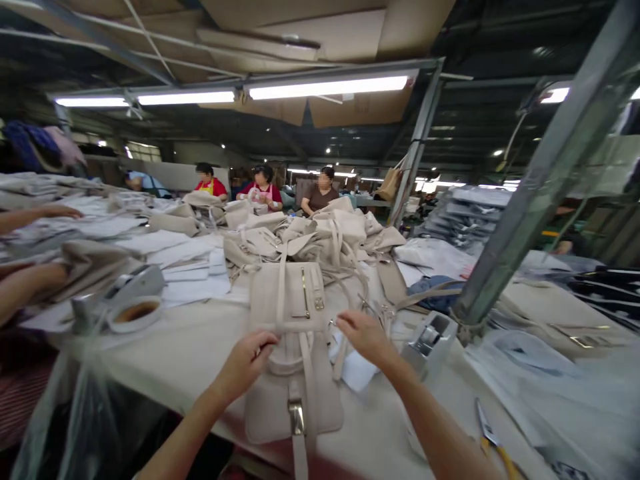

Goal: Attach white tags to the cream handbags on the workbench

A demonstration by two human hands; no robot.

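1 tape dispenser (431,341) stands near the right hand (364,337).

We count two bare hands of our own, left (257,348) and right (357,330), plus two co-worker forearms (27,287) at left. One flat beige bag (265,287) near, with one zipper (305,293). We tally two tape dispensers (430,340), one left, one right; one pair of yellow-handled scissors (487,427), near right. Far: three people (320,195) in a row, two in red, one in brown; three lit tubes (327,88) overhead in line. Piled beige pieces (345,227): many, overlapping, exact count unclear.
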